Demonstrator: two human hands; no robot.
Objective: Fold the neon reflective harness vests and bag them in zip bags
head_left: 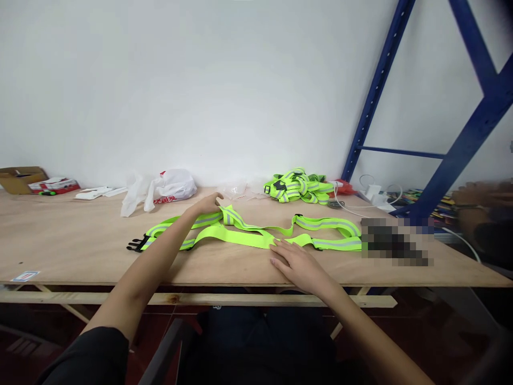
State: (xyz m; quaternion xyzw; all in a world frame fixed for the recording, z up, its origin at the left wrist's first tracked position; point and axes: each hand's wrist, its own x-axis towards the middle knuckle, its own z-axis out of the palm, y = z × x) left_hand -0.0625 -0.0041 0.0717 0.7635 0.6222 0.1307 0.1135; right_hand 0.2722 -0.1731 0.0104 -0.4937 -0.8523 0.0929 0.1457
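A neon-yellow reflective vest made of elastic straps with grey stripes lies spread along the wooden table. At its left end is a black side-release buckle. My left hand reaches across the straps, its fingers bent and closed on the raised part of the upper strap; the fingertips are partly hidden. Lying with its fingers stretched out over the lower strap, my right hand presses near the middle of the vest. Black sliders sit along the straps. The far right end of the vest borders a blurred patch.
Behind the vest lies a heap of similar reflective straps. White plastic bags, clear packets and a cardboard box stand along the wall. A blue metal frame rises at the right, near white cables and a charger.
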